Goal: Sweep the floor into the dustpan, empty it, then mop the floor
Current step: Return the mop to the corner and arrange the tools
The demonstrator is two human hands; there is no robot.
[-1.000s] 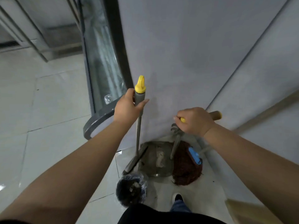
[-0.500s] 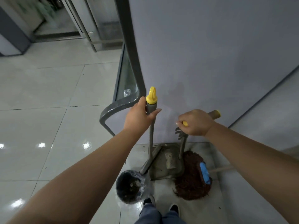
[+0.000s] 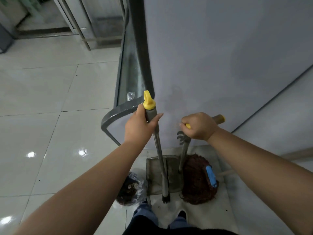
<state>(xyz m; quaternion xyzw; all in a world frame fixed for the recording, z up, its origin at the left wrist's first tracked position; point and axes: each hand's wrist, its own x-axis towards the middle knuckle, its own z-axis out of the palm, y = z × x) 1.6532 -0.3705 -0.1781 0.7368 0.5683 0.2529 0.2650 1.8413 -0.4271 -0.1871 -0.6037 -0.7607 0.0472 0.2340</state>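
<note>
Left hand [image 3: 139, 127]: curled round the grey grip of the broom [image 3: 159, 153], just under its yellow cap with a hanging loop. The metal shaft runs down and slightly right; the dark bristles touch the floor [image 3: 42, 133] at the near edge of the dustpan.

Right hand [image 3: 199, 126]: closed round the top of the dustpan handle [image 3: 183, 150]; a yellow-tipped brown end sticks out past the wrist. A grey toothed comb piece sits on the handle just below the fist.

Dustpan [image 3: 172, 177]: grey, open tray lying on the floor against the foot of the wall [image 3: 220, 56], between the bin and the mop head.

Mop [image 3: 196, 180]: reddish-brown string head with a blue clamp, on the floor just right of the dustpan; its pale stick runs off to the right.

Bin [image 3: 130, 190]: small, round, clear liner, holding dark rubbish, just left of the dustpan.

Floor: glossy pale tiles with light reflections.

Grey-framed glass panel [image 3: 130, 78]: stands left of the wall.

Markings: no brand, label or writing legible on any item.
</note>
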